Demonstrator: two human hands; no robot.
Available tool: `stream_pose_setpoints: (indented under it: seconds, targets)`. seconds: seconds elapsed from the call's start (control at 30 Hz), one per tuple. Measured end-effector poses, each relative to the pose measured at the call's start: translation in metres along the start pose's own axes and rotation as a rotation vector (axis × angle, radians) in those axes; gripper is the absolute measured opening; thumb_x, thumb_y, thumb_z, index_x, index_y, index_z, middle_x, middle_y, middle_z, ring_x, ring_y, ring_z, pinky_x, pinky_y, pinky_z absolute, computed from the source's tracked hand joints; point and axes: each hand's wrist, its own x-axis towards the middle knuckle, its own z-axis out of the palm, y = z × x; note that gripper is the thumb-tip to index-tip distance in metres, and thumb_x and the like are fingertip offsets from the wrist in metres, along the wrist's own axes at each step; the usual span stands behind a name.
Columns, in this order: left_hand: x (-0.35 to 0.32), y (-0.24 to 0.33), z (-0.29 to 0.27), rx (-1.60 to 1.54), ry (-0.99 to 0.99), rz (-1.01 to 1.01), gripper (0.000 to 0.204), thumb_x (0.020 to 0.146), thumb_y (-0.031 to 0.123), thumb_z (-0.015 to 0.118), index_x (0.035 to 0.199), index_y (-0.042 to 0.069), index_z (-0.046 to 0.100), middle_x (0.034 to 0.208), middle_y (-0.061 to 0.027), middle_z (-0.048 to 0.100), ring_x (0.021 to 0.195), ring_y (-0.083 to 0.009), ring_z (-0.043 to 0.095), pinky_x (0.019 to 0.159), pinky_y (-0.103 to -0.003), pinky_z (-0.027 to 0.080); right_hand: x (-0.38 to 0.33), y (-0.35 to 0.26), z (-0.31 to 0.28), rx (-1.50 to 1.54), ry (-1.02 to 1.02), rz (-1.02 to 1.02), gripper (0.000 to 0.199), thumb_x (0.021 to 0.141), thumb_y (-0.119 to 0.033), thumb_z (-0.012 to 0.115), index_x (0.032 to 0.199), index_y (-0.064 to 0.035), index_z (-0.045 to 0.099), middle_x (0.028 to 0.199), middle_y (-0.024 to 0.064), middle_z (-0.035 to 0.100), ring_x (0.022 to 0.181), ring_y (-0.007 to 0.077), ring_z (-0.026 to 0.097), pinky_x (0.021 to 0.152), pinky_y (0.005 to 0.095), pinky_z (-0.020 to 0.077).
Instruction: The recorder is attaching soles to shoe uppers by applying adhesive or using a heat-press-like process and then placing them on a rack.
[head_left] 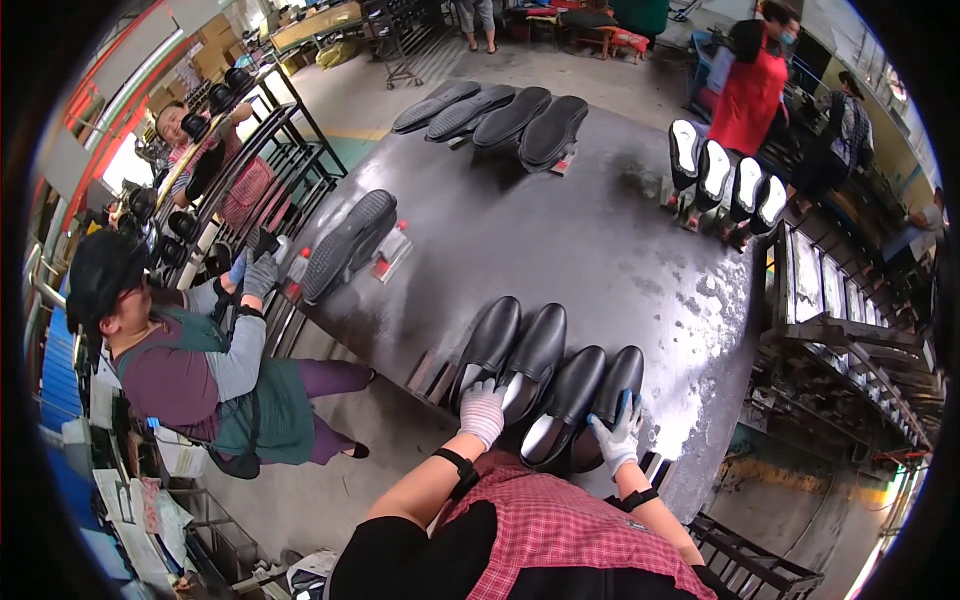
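Two pairs of black slip-on shoes lie at the near edge of the dark table, toes pointing away from me. My left hand (482, 414), in a pale striped glove, has its fingers curled over the opening of the leftmost shoe (492, 335), beside its neighbour (538, 345). My right hand (618, 435), in a white glove with blue fingertips, rests against the outer side of the rightmost shoe (617, 385), fingers apart. Between them sits another black shoe (571, 388); its pale lining shows. Parts of the heels are hidden behind my hands.
On the table (450, 230), several dark soles (553, 133) face up at the far edge. Black shoes with white undersides (715, 172) stand at the right, and a sole-up pair (350, 245) at the left. A co-worker (200, 370) stands left, by a rack (300, 130).
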Motion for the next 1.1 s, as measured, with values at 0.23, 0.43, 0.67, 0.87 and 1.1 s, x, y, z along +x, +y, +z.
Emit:
stream_pose_setpoints:
  seconds: [0.23, 0.43, 0.67, 0.87, 1.1]
  targets:
    - [-0.001, -0.002, 0.001, -0.043, 0.041, 0.014, 0.022, 0.082, 0.014, 0.059, 0.102, 0.012, 0.067, 0.105, -0.0119, 0.061, 0.099, -0.0298, 0.059, 0.084, -0.044, 0.049, 0.002, 0.009, 0.008, -0.022, 0.045, -0.014, 0.101, 0.079, -0.047, 0.076, 0.156, -0.0089, 0.023, 0.160, 0.0288, 0.016, 0.148, 0.0445, 0.016, 0.120, 0.0558, 0.0128]
    - [-0.006, -0.002, -0.002, -0.066, -0.006, 0.006, 0.019, 0.082, 0.014, 0.058, 0.098, 0.012, 0.068, 0.102, -0.0123, 0.062, 0.096, -0.0298, 0.060, 0.081, -0.045, 0.049, 0.003, 0.016, 0.010, -0.021, 0.044, -0.036, 0.101, 0.078, -0.044, 0.078, 0.155, -0.0091, 0.024, 0.160, 0.0283, 0.016, 0.148, 0.0444, 0.016, 0.119, 0.0576, 0.0139]
    - [0.014, 0.009, 0.004, -0.135, 0.079, 0.041, 0.018, 0.082, 0.013, 0.058, 0.096, 0.012, 0.068, 0.097, -0.0121, 0.063, 0.093, -0.0305, 0.062, 0.079, -0.044, 0.050, 0.037, 0.017, -0.001, 0.065, 0.071, -0.050, 0.100, 0.077, -0.037, 0.080, 0.154, -0.0057, 0.024, 0.159, 0.0267, 0.021, 0.147, 0.0422, 0.020, 0.120, 0.0466, 0.0187]
    - [0.035, 0.031, 0.005, -0.107, 0.038, 0.019, 0.019, 0.081, 0.013, 0.060, 0.099, 0.012, 0.067, 0.099, -0.0119, 0.063, 0.095, -0.0289, 0.062, 0.079, -0.044, 0.050, 0.053, 0.034, -0.006, 0.136, 0.094, 0.011, 0.099, 0.080, -0.032, 0.080, 0.156, -0.0060, 0.022, 0.159, 0.0213, 0.024, 0.147, 0.0344, 0.024, 0.120, 0.0396, 0.0219]
    - [0.004, 0.023, -0.009, -0.228, 0.031, 0.039, 0.042, 0.086, 0.027, 0.062, 0.126, 0.014, 0.056, 0.119, -0.0172, 0.059, 0.103, -0.0347, 0.059, 0.089, -0.047, 0.049, 0.023, 0.005, -0.013, 0.200, 0.181, 0.121, 0.099, 0.080, -0.038, 0.079, 0.156, -0.0074, 0.024, 0.161, 0.0230, 0.016, 0.149, 0.0381, 0.018, 0.120, 0.0448, 0.0202]
